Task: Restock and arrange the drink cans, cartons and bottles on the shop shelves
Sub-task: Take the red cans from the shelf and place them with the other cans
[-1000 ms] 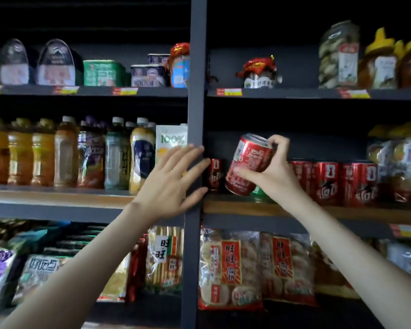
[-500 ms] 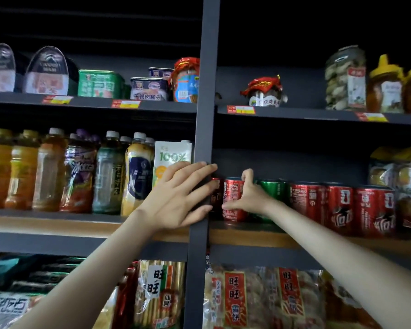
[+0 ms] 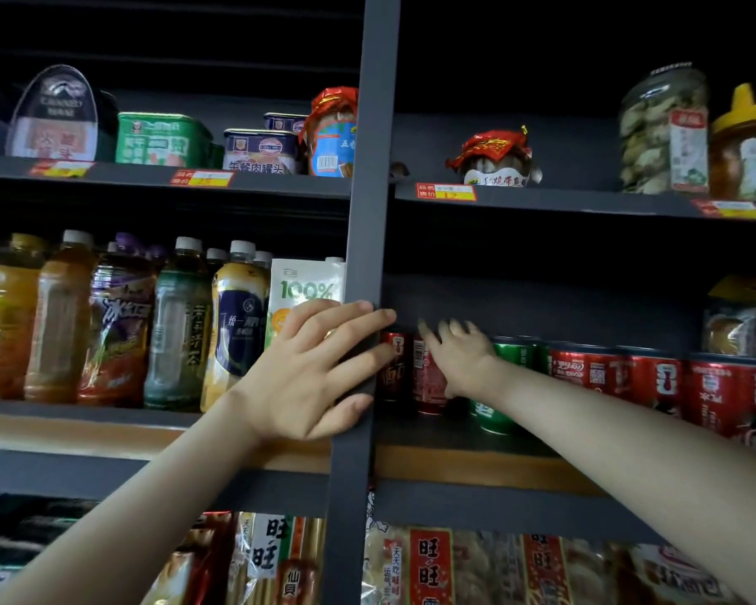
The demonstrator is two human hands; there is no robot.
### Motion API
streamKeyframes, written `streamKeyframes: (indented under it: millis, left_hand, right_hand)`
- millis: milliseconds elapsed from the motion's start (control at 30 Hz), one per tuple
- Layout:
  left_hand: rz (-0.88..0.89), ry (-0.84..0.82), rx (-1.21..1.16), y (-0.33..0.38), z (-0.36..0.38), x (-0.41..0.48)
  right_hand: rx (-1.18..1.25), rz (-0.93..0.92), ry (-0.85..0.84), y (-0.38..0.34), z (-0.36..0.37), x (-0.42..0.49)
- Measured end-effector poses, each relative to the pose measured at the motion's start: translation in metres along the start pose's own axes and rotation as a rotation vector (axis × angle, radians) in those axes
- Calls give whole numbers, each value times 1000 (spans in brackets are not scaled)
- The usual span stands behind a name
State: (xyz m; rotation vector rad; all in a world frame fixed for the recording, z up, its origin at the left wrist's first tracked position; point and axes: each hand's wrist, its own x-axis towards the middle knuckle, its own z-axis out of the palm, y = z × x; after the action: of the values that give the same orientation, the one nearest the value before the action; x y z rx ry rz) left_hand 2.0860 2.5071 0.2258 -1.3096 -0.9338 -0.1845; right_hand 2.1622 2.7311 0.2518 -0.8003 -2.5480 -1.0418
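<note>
My right hand [image 3: 463, 360] reaches into the middle right shelf and rests against a red drink can [image 3: 426, 379] that stands upright there, fingers spread and fairly straight over its top. A second red can [image 3: 393, 369] stands just left of it, by the post. A green can [image 3: 494, 414] shows under my wrist, and a row of red cans [image 3: 655, 382] runs to the right. My left hand [image 3: 311, 369] lies flat on the dark upright post [image 3: 367, 211], fingers straight, holding nothing.
Drink bottles [image 3: 180, 325] and a white juice carton [image 3: 302, 286] fill the middle left shelf. Tins [image 3: 162, 139] and jars [image 3: 662, 133] stand on the top shelf. Snack packs [image 3: 428, 565] hang below. The wooden shelf edge [image 3: 476, 465] juts out under my right arm.
My right hand carried the tilted red can down onto the shelf, stood it upright beside the other cans, and its fingers have loosened. The left hand stayed on the post.
</note>
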Motion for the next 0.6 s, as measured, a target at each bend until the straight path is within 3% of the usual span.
streamKeyframes:
  millis: [467,600]
  left_hand:
    - [-8,23,-13,0,3,-3]
    - [-12,34,-12,1,5,-4]
  right_hand:
    - [29,111,-61,-16,20,56]
    - [87,64,-8,-15,21,60]
